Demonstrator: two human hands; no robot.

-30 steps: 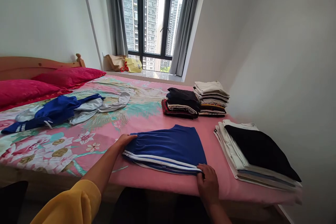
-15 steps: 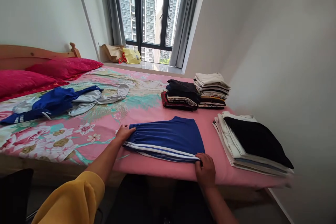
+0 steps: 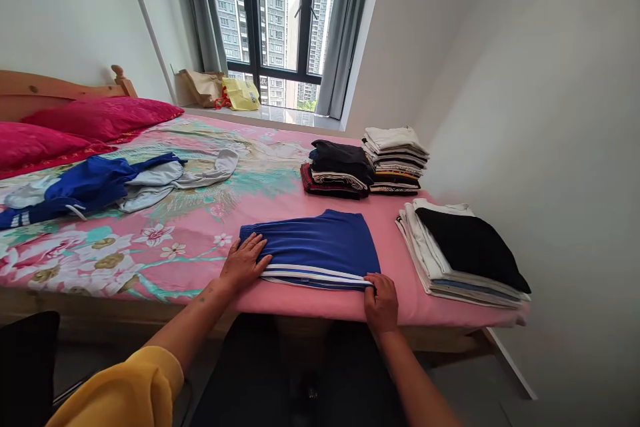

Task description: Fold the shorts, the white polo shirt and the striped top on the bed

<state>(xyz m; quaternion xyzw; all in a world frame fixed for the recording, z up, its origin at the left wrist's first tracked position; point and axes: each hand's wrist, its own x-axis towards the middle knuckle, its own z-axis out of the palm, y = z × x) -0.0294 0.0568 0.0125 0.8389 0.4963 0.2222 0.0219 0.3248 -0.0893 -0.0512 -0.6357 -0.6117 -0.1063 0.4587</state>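
Fingers of the right hand (image 3: pixel 383 300) pinched blue, white-striped cloth shorts (image 3: pixel 320 243); left hand (image 3: pixel 244 259) lay spread atop. Uneven tugging risked creasing.

A: What colours are the shorts (image 3: pixel 320 240) showing?
B: Blue overall; white stripes are running along the near side.
A: And the bedsheet (image 3: pixel 193 235)?
B: It is reading pink, with white and rose flowers and turquoise streaks patterning the left; plain pink is continuing at right.
A: Pillows (image 3: pixel 105 115)?
B: Both are registering crimson. Curtains (image 3: pixel 347 27) are reading grey, the sleeve (image 3: pixel 115 390) mustard yellow, the paper bag (image 3: pixel 203 88) tan; the headboard (image 3: pixel 55 90) is showing orange-brown.
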